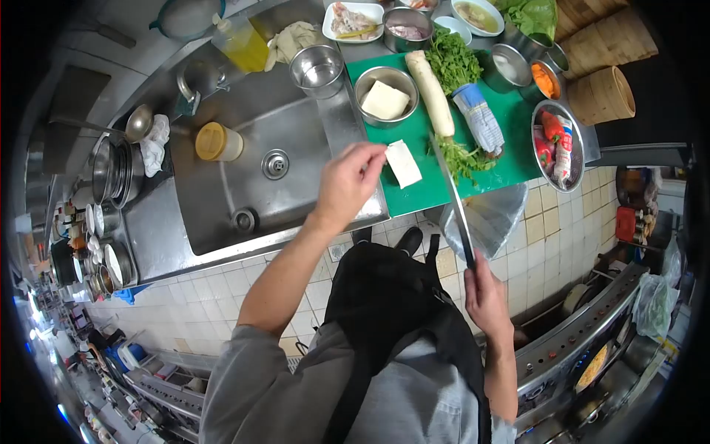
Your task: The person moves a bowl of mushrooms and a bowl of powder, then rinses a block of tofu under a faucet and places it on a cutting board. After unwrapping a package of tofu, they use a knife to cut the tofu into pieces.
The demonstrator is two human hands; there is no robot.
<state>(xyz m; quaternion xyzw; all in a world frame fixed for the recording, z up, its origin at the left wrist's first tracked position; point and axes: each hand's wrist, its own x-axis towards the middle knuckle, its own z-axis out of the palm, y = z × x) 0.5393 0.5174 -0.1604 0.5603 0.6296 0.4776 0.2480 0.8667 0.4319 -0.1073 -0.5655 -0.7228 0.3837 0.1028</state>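
My left hand is closed, with thumb and fingertips pinched at the upper left corner of a white tofu slab. The slab lies on the green cutting board, near its left edge. In my right hand is the handle of a long kitchen knife, its blade pointing up across the board, right of the tofu and apart from it. Behind the slab, a metal bowl holds a larger tofu block. A long white radish lies beside that bowl, with leafy greens alongside.
Left of the board is a steel sink with a yellow-lidded jar. A blue-and-white packet lies on the board. A colander with red peppers stands at the right. Below the board hangs a clear plastic bag.
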